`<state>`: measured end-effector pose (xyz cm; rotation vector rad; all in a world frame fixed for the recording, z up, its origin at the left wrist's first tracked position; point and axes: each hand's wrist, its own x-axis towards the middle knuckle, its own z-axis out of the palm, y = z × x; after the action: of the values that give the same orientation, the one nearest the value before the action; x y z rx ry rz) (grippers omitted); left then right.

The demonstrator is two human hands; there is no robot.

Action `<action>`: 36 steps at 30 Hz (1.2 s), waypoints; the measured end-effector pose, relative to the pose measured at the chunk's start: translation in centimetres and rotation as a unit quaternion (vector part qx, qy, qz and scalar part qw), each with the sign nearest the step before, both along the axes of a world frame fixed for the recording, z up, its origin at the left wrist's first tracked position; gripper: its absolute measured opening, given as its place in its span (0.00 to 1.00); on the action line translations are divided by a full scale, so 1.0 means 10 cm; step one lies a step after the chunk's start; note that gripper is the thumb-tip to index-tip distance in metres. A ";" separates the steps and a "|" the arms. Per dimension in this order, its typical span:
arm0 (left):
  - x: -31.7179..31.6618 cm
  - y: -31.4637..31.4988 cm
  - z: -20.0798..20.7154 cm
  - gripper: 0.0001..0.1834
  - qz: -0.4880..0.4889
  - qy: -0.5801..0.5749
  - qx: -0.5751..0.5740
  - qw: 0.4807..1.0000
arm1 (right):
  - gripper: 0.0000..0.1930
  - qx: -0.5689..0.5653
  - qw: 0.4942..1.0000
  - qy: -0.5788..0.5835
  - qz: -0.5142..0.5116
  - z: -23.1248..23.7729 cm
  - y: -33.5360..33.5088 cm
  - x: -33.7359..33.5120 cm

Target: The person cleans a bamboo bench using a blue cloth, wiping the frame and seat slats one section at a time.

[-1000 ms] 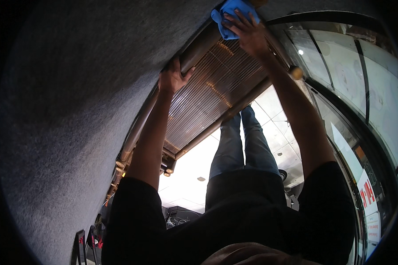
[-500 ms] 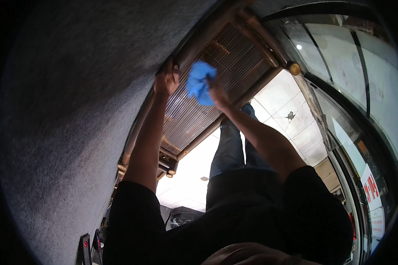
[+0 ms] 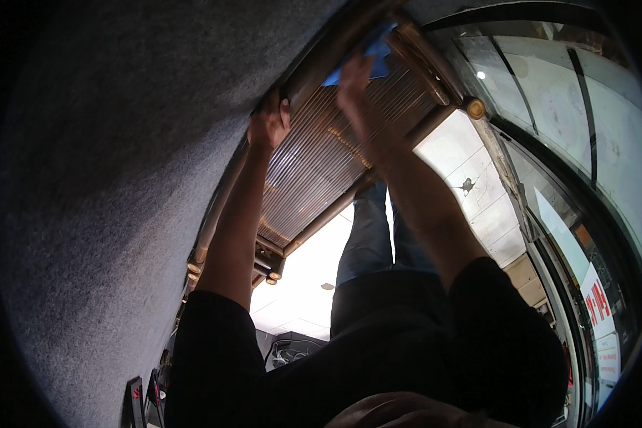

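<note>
A slatted bamboo bench (image 3: 303, 167) with thick round poles along its edges stretches before me, close against a grey wall. My left hand (image 3: 269, 123) is wrapped over the pole (image 3: 303, 75) on its wall side, thumb showing on the slat side. At the far end of the slats, my right hand (image 3: 354, 75) presses a blue cloth (image 3: 379, 60) onto the bench, close to the far corner. Part of the cloth is hidden under that hand, which is slightly blurred.
Rough grey wall (image 3: 107, 178) fills the left side. To the right stands a glass door or window (image 3: 556, 107) with a dark frame. Pale floor tiles (image 3: 471, 178), one with a dark broken spot, lie beneath. Cables (image 3: 292, 353) sit in a dark corner near the lower middle.
My right hand has moved the blue cloth from the middle of the slats away from me to the far end. My left hand stays on the pole.
</note>
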<state>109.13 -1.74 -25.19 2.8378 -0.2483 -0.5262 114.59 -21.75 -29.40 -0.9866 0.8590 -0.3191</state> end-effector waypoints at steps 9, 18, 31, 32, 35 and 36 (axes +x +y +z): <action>0.00 -0.04 -0.13 0.27 -0.045 -0.085 0.011 0.995 | 0.22 0.276 0.918 0.159 0.235 0.38 0.58 -1.08; -0.02 0.10 -0.13 0.27 -0.030 -0.086 -0.030 0.995 | 0.28 0.357 0.933 0.015 0.036 0.53 0.20 -0.34; 0.06 -0.09 -0.11 0.28 -0.033 -0.101 -0.042 0.994 | 0.20 0.234 0.931 0.078 0.268 -1.14 -0.68 -1.49; 0.13 -0.34 -0.16 0.28 -0.038 -0.108 -0.067 0.991 | 0.21 0.123 0.936 0.032 0.328 -1.37 -1.38 -1.35; -0.01 -0.14 -0.17 0.28 -0.025 -0.088 -0.030 0.995 | 0.28 -0.182 0.944 0.067 0.268 -1.29 -1.88 -0.87; -0.08 0.07 -0.14 0.28 -0.023 -0.085 -0.013 0.996 | 0.30 -0.270 0.896 0.162 0.315 -1.10 -1.84 -0.56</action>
<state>108.28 -1.05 -26.62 2.8596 -0.3488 -0.2873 108.98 -40.14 -40.37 -1.8136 0.7049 0.1891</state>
